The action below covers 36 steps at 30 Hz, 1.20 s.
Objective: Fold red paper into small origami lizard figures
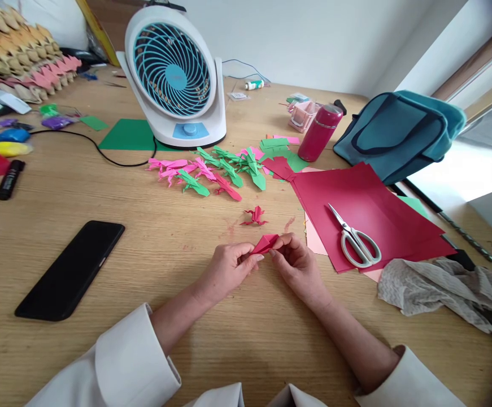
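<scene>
Between my two hands is a small folded piece of red paper (pixel 265 243), held just above the table. My left hand (pixel 234 264) pinches its left end between thumb and fingers. At its right end, my right hand (pixel 299 261) grips the paper's edge with thumb and forefinger. A little beyond lies a finished-looking red origami figure (pixel 255 215) with thin legs. Farther back is a heap of folded pink, green and red paper figures (pixel 212 169). The fingertips hide part of the held paper.
White-handled scissors (pixel 358 246) rest on red paper sheets (pixel 381 209) to the right, near a crumpled grey cloth (pixel 436 288). A black phone (pixel 72 268) lies left. Behind stand a fan (pixel 175 79), a red flask (pixel 319 133) and a teal bag (pixel 398 135).
</scene>
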Each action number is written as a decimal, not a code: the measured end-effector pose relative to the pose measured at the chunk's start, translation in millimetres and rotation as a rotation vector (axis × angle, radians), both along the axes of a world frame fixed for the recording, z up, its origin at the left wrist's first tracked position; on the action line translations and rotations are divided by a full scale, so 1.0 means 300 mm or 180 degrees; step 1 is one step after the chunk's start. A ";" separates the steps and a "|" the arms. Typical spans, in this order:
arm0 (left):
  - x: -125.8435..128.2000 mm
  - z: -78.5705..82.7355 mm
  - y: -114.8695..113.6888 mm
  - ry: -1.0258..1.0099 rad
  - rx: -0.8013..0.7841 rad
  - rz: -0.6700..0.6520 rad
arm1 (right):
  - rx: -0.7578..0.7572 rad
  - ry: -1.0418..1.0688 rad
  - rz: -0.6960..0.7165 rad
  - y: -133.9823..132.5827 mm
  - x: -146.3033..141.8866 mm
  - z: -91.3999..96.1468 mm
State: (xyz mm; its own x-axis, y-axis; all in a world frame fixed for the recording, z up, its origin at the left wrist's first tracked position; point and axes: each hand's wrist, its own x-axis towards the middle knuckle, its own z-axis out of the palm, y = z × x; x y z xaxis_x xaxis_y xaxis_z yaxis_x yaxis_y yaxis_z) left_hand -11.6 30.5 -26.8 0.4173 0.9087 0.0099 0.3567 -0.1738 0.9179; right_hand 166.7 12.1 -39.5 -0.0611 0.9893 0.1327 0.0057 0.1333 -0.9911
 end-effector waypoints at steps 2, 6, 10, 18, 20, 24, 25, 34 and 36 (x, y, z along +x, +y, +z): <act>0.000 0.000 0.000 -0.0006 0.0017 0.0019 | 0.0007 0.0003 -0.0023 0.000 -0.002 0.001; -0.001 -0.005 0.002 0.0027 0.0026 0.0025 | 0.0042 0.0071 -0.0043 0.000 -0.004 0.003; -0.002 -0.006 0.001 0.0060 0.0038 0.0016 | 0.0065 0.0218 -0.0035 0.001 -0.006 0.002; -0.004 -0.018 0.001 -0.0033 -0.0052 0.0018 | 0.0007 0.0291 -0.0168 0.003 -0.009 0.007; -0.003 -0.015 0.001 -0.0114 -0.0148 0.0039 | -0.0008 0.0337 -0.0215 0.004 -0.008 0.010; 0.002 -0.003 -0.001 -0.0269 -0.0336 0.0065 | -0.0122 0.0332 0.0000 0.003 -0.002 0.007; 0.003 0.000 -0.001 -0.0312 -0.0385 0.0063 | -0.0174 0.0251 0.0089 0.002 0.001 0.004; 0.006 -0.006 0.001 -0.0528 -0.0553 -0.0085 | -0.0306 0.0076 0.0207 0.005 0.012 -0.012; 0.006 -0.008 0.000 -0.0528 -0.0557 -0.0094 | -0.0356 0.0150 0.0227 0.005 0.012 -0.008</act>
